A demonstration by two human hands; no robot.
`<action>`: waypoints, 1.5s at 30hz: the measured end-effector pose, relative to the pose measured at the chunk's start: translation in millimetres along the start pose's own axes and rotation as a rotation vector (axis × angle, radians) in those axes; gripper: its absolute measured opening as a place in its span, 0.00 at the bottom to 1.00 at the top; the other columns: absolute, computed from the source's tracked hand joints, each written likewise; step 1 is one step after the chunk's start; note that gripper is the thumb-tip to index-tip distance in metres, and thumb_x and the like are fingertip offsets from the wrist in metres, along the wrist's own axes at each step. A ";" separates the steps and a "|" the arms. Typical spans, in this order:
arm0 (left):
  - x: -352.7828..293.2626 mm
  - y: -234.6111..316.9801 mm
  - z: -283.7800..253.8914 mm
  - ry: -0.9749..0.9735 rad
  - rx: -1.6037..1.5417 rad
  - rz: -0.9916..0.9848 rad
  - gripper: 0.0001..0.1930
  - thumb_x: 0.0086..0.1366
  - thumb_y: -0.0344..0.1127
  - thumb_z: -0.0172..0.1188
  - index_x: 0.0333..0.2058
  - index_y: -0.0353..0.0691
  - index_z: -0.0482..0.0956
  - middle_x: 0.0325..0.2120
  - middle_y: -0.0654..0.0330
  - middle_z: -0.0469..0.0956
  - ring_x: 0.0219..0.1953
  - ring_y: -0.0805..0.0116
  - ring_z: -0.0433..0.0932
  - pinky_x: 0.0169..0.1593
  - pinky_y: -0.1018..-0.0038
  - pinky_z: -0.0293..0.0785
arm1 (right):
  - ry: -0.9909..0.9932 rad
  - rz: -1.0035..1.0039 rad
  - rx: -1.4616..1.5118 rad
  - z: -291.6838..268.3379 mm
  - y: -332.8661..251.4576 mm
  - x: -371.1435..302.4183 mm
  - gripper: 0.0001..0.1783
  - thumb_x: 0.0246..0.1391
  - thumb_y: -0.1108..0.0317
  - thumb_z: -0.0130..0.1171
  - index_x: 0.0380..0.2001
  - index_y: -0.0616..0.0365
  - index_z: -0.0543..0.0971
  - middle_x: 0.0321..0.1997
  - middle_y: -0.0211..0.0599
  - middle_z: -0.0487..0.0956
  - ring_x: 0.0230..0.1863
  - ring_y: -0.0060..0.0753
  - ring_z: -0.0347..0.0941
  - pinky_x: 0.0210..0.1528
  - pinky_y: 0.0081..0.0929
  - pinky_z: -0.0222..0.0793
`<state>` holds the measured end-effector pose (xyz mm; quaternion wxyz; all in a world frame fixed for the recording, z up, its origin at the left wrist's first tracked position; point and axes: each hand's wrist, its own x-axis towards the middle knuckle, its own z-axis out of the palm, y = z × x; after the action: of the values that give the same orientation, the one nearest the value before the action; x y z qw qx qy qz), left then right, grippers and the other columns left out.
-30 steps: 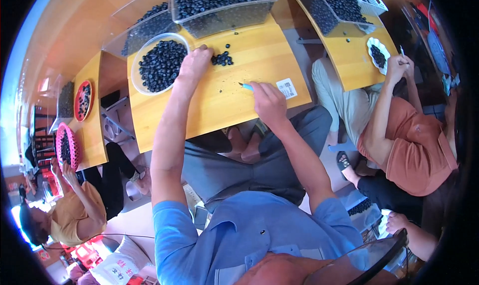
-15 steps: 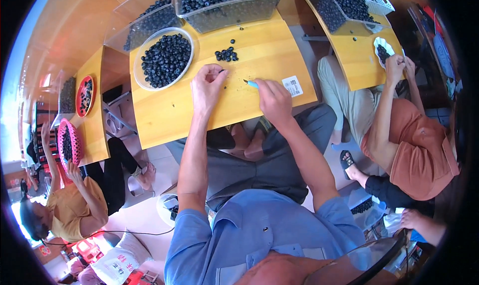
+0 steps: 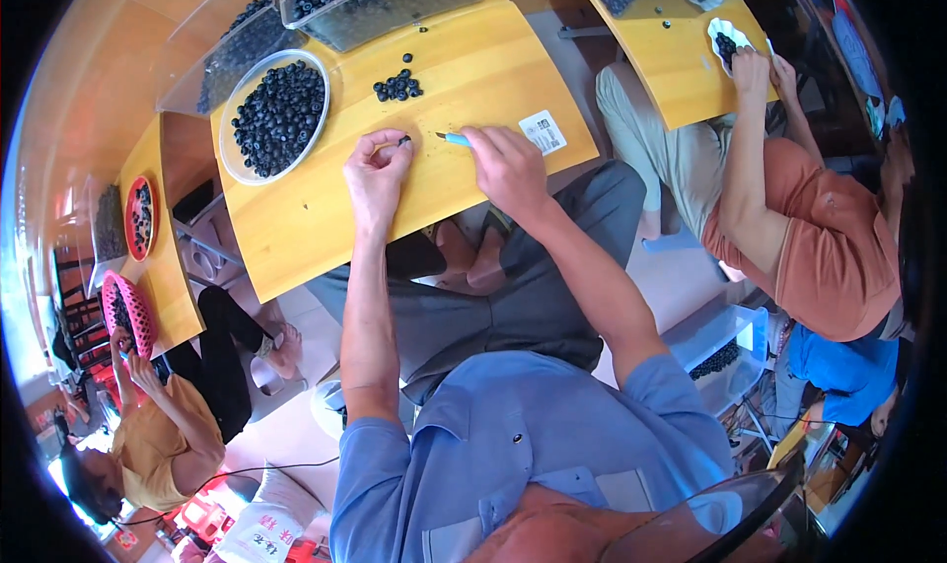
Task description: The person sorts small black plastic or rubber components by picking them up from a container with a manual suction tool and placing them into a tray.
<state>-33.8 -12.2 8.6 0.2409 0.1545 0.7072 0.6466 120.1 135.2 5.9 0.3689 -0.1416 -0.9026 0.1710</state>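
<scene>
My left hand (image 3: pixel 376 180) is over the near part of the yellow wooden table, with a dark blueberry (image 3: pixel 404 140) pinched between thumb and fingertips. Just to its right, my right hand (image 3: pixel 510 169) grips a small knife (image 3: pixel 458 140) by its turquoise handle. The short blade points left toward the berry, with a small gap between them. Beyond my hands lies a small pile of loose blueberries (image 3: pixel 399 88), with tiny crumbs scattered nearby. To the left, a round clear bowl (image 3: pixel 327 98) holds a heap of blueberries (image 3: pixel 279 121).
Large clear bins (image 3: pixel 395 13) of blueberries line the table's far side. A white printed label (image 3: pixel 543 132) lies at the right. Co-workers sit at tables on both sides: one by a pink basket (image 3: pixel 143 316) and red bowl (image 3: pixel 152 218), another with a white dish (image 3: pixel 721 33).
The whole view has shifted, so the table sits further left. The berry now shows more plainly at my left fingertips. The left co-worker's hands have come together beside the pink basket.
</scene>
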 end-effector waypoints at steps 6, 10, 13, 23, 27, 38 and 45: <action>-6.9 -0.3 10.7 -0.076 0.078 0.118 0.11 0.66 0.25 0.71 0.46 0.36 0.83 0.30 0.67 0.84 0.31 0.85 0.78 0.36 0.83 0.73 | 0.017 -0.036 -0.015 1.8 1.5 -1.4 0.16 0.50 0.76 0.63 0.45 0.60 0.83 0.37 0.39 0.83 0.39 0.43 0.81 0.42 0.39 0.78; -11.3 -2.0 24.7 -0.093 0.001 0.181 0.15 0.65 0.22 0.71 0.49 0.35 0.80 0.34 0.65 0.84 0.34 0.81 0.80 0.38 0.81 0.76 | 0.023 -0.048 0.005 0.1 0.9 -0.2 0.16 0.50 0.76 0.64 0.45 0.60 0.83 0.36 0.38 0.83 0.38 0.42 0.81 0.42 0.39 0.77; -11.1 -3.9 27.0 -0.089 -0.009 0.255 0.18 0.65 0.19 0.69 0.52 0.35 0.78 0.37 0.63 0.83 0.36 0.79 0.81 0.42 0.80 0.78 | 0.025 -0.049 0.019 -0.4 0.3 -0.2 0.16 0.50 0.76 0.64 0.45 0.59 0.83 0.35 0.37 0.82 0.37 0.42 0.81 0.40 0.39 0.76; -14.5 -0.4 27.8 -0.073 0.088 0.335 0.19 0.64 0.18 0.69 0.53 0.33 0.78 0.36 0.61 0.83 0.38 0.76 0.82 0.46 0.78 0.80 | 0.005 -0.084 -0.001 0.3 2.0 -0.5 0.17 0.49 0.74 0.65 0.45 0.58 0.84 0.32 0.35 0.80 0.33 0.40 0.78 0.37 0.39 0.74; -16.3 1.5 28.2 -0.065 0.130 0.349 0.19 0.64 0.19 0.69 0.53 0.33 0.78 0.37 0.60 0.84 0.39 0.75 0.83 0.47 0.78 0.80 | 0.014 -0.091 -0.019 1.3 3.4 -1.3 0.17 0.50 0.73 0.65 0.45 0.58 0.84 0.32 0.35 0.79 0.33 0.39 0.78 0.36 0.39 0.74; -21.6 1.9 16.8 0.063 -0.002 0.421 0.16 0.64 0.19 0.70 0.50 0.34 0.81 0.41 0.57 0.85 0.44 0.73 0.84 0.50 0.76 0.82 | 0.018 -0.029 -0.037 7.8 3.2 0.0 0.19 0.47 0.76 0.63 0.46 0.60 0.84 0.37 0.37 0.83 0.38 0.41 0.81 0.41 0.39 0.78; 28.8 45.8 -73.1 0.464 0.523 0.673 0.08 0.64 0.25 0.71 0.42 0.37 0.87 0.40 0.56 0.84 0.38 0.69 0.83 0.42 0.73 0.81 | 0.022 -0.034 -0.047 -0.1 2.3 -0.2 0.19 0.47 0.78 0.63 0.46 0.60 0.84 0.37 0.38 0.83 0.39 0.42 0.81 0.41 0.39 0.78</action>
<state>-101.6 -53.0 53.3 -0.1924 0.2815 0.7918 0.5067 120.6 137.2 4.9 0.3782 -0.1366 -0.9045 0.1419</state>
